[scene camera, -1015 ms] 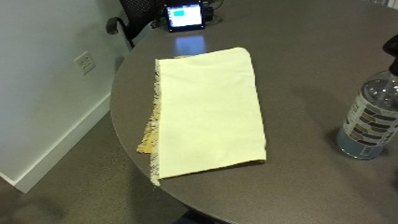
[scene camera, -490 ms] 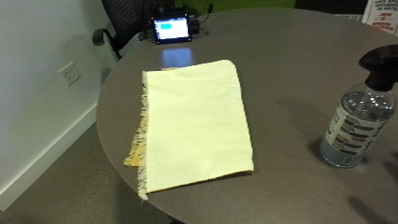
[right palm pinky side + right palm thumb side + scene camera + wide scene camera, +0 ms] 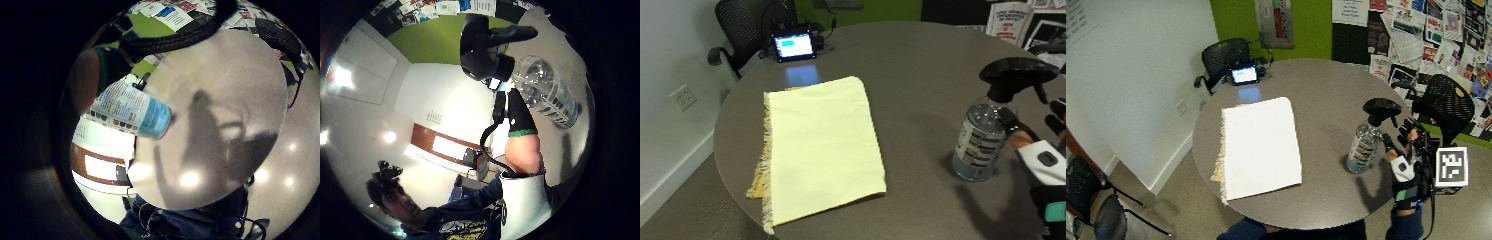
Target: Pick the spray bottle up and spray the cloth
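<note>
One gloved right hand (image 3: 1039, 150), lower right of frame, fingers spread wide, just beside spray bottle (image 3: 989, 132), holding nothing; bottle upright on round table (image 3: 919, 70); yellow cloth (image 3: 820, 150) flat at centre-left; small lit screen (image 3: 794, 47) upper left

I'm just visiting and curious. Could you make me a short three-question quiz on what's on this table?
1. True or false: the spray bottle lies on its side.
2. What is spread flat on the table? A) a yellow cloth B) a newspaper C) a tray
3. Fill in: the gloved right hand is beside the ____.

Key:
1. False, it stands upright.
2. A, the yellow cloth.
3. Spray bottle; fingers are open, not gripping it.
</note>
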### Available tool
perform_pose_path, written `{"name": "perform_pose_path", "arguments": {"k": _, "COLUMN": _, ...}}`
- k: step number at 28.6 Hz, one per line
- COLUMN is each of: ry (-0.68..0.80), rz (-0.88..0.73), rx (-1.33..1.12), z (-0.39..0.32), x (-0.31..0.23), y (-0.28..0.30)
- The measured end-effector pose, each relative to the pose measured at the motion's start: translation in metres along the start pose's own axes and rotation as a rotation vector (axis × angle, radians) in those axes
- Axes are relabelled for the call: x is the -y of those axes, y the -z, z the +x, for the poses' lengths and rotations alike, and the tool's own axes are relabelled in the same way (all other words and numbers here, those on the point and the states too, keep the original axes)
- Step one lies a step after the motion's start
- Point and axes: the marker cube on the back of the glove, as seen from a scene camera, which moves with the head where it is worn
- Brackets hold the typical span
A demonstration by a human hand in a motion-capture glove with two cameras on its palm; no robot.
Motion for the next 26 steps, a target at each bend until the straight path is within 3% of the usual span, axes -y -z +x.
{"name": "perform_pose_path", "arguments": {"k": 12, "ry": -0.009, "rz": 0.203, "rx": -0.021, "z": -0.02, "x": -0.011, "y": -0.022}}
{"name": "perform_pose_path", "arguments": {"k": 26, "ry": -0.05, "rz": 0.129, "rx": 0.071, "z": -0.006, "x": 0.026, "y": -0.039}}
